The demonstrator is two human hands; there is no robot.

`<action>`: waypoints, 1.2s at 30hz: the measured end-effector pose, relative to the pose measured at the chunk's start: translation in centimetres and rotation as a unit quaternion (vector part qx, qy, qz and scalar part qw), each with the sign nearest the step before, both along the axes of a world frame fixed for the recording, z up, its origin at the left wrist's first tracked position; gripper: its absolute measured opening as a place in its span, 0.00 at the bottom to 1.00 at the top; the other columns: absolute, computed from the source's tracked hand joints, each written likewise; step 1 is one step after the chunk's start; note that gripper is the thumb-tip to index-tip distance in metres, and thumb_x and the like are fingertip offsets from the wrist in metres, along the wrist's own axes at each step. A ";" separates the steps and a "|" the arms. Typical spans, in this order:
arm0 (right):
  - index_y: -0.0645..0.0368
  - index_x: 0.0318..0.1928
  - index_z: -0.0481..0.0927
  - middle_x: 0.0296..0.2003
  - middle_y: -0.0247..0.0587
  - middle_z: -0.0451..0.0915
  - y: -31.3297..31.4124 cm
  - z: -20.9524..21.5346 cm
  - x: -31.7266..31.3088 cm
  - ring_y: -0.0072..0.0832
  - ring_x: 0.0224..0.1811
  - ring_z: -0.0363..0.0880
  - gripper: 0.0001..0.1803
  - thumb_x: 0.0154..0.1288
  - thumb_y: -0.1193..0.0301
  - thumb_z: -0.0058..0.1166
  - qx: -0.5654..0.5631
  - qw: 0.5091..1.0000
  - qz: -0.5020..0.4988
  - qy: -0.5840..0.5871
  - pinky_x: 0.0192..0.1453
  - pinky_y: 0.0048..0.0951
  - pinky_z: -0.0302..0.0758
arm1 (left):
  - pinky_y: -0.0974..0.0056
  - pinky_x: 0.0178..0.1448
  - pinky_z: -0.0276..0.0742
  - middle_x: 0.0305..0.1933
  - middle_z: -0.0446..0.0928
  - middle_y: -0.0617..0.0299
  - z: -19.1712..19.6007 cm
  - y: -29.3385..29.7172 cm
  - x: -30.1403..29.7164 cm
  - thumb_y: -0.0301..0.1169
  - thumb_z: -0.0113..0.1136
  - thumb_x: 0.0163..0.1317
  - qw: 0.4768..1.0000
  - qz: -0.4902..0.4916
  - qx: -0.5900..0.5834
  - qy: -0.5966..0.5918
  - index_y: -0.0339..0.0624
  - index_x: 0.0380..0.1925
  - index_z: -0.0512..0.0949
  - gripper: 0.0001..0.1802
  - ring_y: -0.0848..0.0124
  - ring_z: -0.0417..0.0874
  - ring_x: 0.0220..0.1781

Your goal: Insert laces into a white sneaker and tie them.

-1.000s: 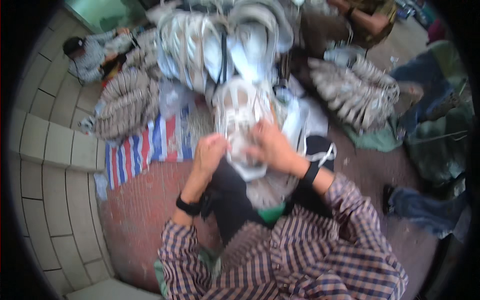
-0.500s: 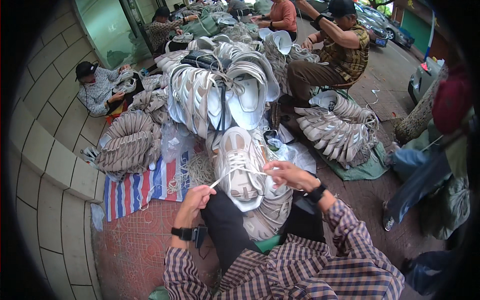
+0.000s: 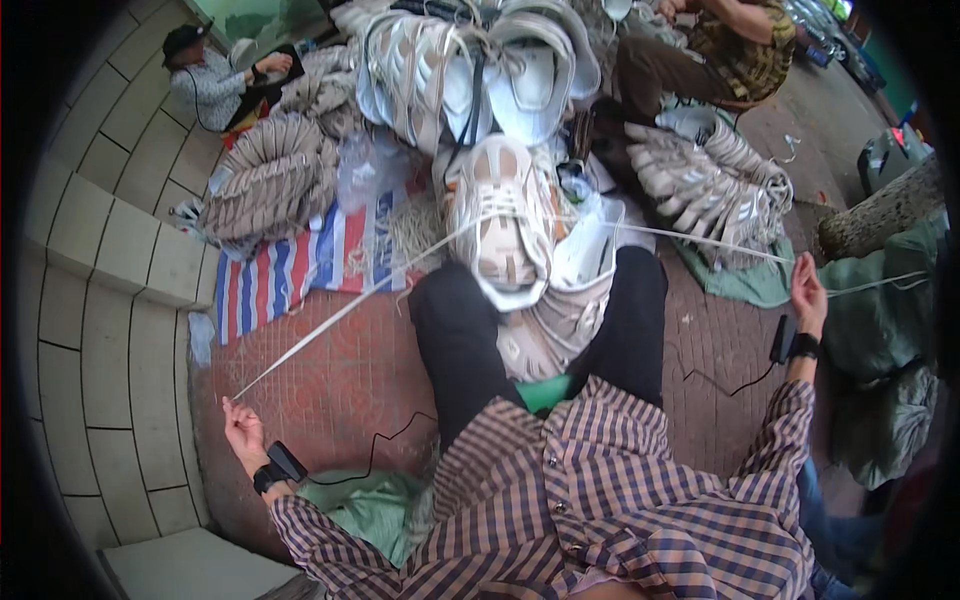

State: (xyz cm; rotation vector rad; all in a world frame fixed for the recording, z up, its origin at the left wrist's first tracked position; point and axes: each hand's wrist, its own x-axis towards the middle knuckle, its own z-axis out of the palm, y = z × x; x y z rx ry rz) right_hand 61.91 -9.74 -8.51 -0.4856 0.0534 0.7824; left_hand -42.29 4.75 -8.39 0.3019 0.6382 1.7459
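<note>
Shoe upper (image 3: pixel 500 245), right of striped sheet (image 3: pixel 290 285): long axis fore-and-aft, toe away from person (image 3: pixel 600 480). Left hand (image 3: pixel 246 436), right hand (image 3: pixel 808 295): each pinching taut lace (image 3: pixel 330 321). Red paving (image 3: pixel 340 365) beside sheet; tiled wall (image 3: pixel 110 350) left.

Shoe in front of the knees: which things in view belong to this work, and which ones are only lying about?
In use: shoe; stretched lace; left hand and right hand, holding the lace.
Lying about: striped sheet; clear plastic bag.

- Illumination: diffuse daylight; shadows soft.
- Contrast: pale shoelace (image 3: pixel 310 339) bright against red paving (image 3: pixel 320 420).
- Distortion: tiled wall (image 3: pixel 110 245) seams curve; corners black.
- Sharpness: slight softness.
</note>
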 end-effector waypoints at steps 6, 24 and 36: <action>0.66 0.51 0.69 0.47 0.43 0.74 2.8 -0.3 -3.9 0.31 0.48 0.73 0.16 0.64 0.74 0.46 -0.066 0.939 0.110 -0.319 0.55 0.33 0.69 | 0.71 0.46 0.75 0.50 0.73 0.57 2.0 1.7 7.8 0.23 0.45 0.62 0.948 0.108 -0.189 0.232 0.33 0.54 0.65 0.19 0.74 0.76 0.42; 0.59 0.30 0.80 0.25 0.25 0.77 24.5 2.6 -35.8 0.10 0.27 0.68 0.10 0.61 0.65 0.53 -0.260 0.650 0.491 -0.518 0.31 0.13 0.63 | 0.71 0.27 0.69 0.22 0.72 0.66 4.5 14.2 44.6 0.24 0.56 0.52 0.691 -0.183 0.088 0.694 0.38 0.24 0.75 0.02 0.78 0.73 0.21; 0.61 0.28 0.77 0.25 0.50 0.76 24.2 4.3 -38.0 0.47 0.25 0.72 0.07 0.53 0.71 0.49 -0.167 0.376 0.231 -0.882 0.30 0.38 0.70 | 0.57 0.32 0.70 0.27 0.65 0.55 6.9 15.5 46.1 0.22 0.52 0.48 0.373 -0.094 0.417 0.824 0.37 0.25 0.67 0.05 0.56 0.73 0.31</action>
